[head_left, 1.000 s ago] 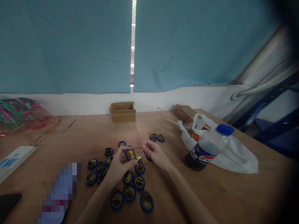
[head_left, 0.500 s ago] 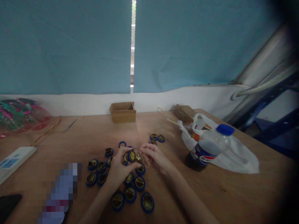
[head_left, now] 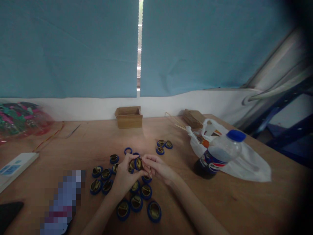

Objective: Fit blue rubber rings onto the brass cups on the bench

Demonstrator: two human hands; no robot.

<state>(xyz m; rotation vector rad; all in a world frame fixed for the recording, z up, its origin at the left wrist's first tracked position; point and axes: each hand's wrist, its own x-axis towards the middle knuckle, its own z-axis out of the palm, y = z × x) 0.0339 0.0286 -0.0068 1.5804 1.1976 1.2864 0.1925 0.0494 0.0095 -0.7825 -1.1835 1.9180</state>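
Observation:
My left hand (head_left: pixel 124 178) pinches a small round piece (head_left: pixel 138 164) with a blue rim and a gold-coloured face, holding it on edge between thumb and fingers. At its right side is my right hand (head_left: pixel 156 167), fingers pressed together against the gold face; what they hold, if anything, is hidden. Around and below the hands lie several similar blue-rimmed round pieces (head_left: pixel 136 203) on the wooden table (head_left: pixel 195 202), most with a bar across the gold inside. A bare blue ring (head_left: pixel 128 150) lies just beyond my left hand.
An open cardboard box (head_left: pixel 129 119) stands at the back. On the right, a cola bottle (head_left: pixel 220 155) with a blue cap stands by a white plastic bag (head_left: pixel 254 168). Three round pieces (head_left: pixel 160 150) sit apart. A white power strip (head_left: pixel 18 166) and bagged coloured items (head_left: pixel 22 119) are left.
My right hand has moved left and slightly down, bringing its fingers against the piece in my left hand. The gold-coloured part seen near its fingertips is now hidden. My left hand keeps its pinch.

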